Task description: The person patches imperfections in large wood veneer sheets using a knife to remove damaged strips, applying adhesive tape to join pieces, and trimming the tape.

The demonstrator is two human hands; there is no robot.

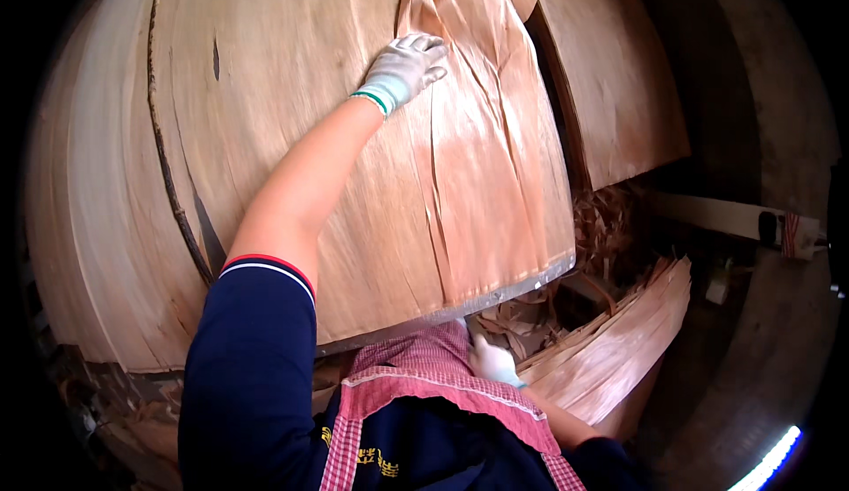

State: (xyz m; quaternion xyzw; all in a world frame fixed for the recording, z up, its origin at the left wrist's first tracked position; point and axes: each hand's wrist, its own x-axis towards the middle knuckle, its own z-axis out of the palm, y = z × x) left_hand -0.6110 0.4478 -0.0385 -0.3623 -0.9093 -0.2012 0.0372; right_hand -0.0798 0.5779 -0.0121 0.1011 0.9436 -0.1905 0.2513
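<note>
A large pale wood veneer sheet (265,93) lies across a work surface in front of me. On top of it lies a narrower, reddish, split veneer strip (482,164). My left hand (402,68), in a white knit glove, reaches far forward and rests flat on the strip's left edge with the fingers spread. My right hand (492,360), also gloved, is low by my apron, right at the front edge of the sheets near a metal edge (495,296). Its fingertips go under that edge, so its grip is hidden.
Another veneer sheet (619,76) lies at the back right, beyond a dark gap. A stack of veneer strips (619,341) leans at the lower right over a heap of scraps (601,235). A pale beam (716,213) crosses the right side.
</note>
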